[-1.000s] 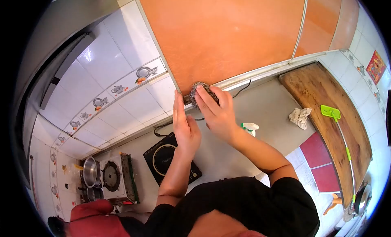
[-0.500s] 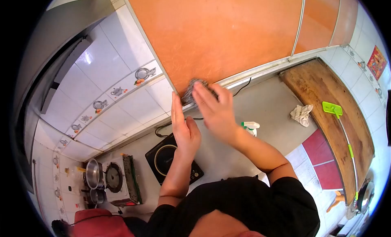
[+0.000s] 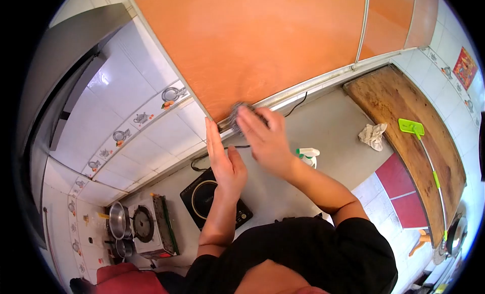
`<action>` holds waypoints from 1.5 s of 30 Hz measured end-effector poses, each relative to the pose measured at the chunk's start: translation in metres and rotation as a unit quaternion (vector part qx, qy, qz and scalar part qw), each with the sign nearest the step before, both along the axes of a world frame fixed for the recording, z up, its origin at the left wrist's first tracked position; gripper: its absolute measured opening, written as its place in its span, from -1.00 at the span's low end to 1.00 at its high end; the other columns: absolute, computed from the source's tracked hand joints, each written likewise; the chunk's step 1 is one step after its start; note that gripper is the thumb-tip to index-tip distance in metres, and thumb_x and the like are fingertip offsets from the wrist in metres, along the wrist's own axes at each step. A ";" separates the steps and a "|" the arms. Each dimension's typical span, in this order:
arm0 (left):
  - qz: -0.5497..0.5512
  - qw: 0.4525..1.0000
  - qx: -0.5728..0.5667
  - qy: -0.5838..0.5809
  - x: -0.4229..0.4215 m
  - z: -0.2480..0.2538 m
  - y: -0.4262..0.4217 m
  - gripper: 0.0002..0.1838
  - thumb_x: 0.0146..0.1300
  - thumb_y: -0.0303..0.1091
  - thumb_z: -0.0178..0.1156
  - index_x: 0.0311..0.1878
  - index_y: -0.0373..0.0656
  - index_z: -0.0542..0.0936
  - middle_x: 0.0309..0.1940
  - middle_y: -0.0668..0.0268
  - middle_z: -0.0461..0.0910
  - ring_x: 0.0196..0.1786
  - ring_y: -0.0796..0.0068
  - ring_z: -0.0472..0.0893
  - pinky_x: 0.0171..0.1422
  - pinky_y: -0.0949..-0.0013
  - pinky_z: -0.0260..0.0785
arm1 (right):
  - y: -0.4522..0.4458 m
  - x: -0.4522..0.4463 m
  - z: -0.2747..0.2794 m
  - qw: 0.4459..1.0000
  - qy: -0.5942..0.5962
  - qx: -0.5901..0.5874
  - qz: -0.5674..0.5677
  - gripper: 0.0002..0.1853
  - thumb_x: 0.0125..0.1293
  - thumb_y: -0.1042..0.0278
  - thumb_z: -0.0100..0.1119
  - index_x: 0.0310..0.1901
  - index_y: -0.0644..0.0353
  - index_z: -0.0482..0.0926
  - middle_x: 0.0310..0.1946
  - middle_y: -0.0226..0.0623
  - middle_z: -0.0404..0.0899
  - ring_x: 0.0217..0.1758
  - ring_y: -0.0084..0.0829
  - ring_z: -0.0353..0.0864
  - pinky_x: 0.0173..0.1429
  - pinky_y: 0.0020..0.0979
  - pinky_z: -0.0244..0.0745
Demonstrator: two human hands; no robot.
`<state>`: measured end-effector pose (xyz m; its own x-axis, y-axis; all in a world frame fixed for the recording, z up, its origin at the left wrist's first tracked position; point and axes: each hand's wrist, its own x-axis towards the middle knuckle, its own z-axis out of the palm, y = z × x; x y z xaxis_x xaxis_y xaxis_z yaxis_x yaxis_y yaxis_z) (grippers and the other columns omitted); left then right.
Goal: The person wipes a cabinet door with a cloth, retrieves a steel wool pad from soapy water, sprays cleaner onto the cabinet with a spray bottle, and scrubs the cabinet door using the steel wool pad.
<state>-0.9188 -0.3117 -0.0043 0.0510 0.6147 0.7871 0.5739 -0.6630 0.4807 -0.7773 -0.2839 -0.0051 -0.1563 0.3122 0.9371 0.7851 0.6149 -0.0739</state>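
My right hand (image 3: pixel 269 142) presses a grey steel wool scrubber (image 3: pixel 236 118) against the bottom left corner of an orange cabinet door (image 3: pixel 262 41). Its fingers lie over the scrubber and hide part of it. Just left of it, my left hand (image 3: pixel 227 170) is held up with straight fingers and the thumb apart, nothing in it. Those fingertips are by the door's lower left corner; whether they touch it I cannot tell. A pale metal rail (image 3: pixel 313 85) runs along the door's lower edge.
Below are a grey counter (image 3: pixel 328 127), a black induction cooktop (image 3: pixel 199 193), a spray bottle (image 3: pixel 308 155) and a crumpled cloth (image 3: pixel 373 137). A gas stove (image 3: pixel 144 224) with pots (image 3: pixel 119 219) stands left. At right, a green-headed mop (image 3: pixel 411 127) lies across a wooden board (image 3: pixel 394 99).
The scrubber and my right hand have shifted slightly down towards the door's lower rail. My left hand stays upright beside them. The whole view has tilted a little.
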 end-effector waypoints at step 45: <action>0.029 0.999 0.031 -0.016 0.009 -0.010 0.006 -0.39 0.27 -0.72 -0.21 0.42 -0.52 0.03 0.46 -0.10 0.05 0.50 0.09 0.11 0.53 0.13 0.00 | 0.044 0.149 -0.001 0.971 0.184 0.012 -0.154 -0.52 0.04 0.66 0.12 0.08 0.29 0.44 -0.01 -0.10 0.48 0.13 -0.08 0.36 0.23 -0.15 0.28</action>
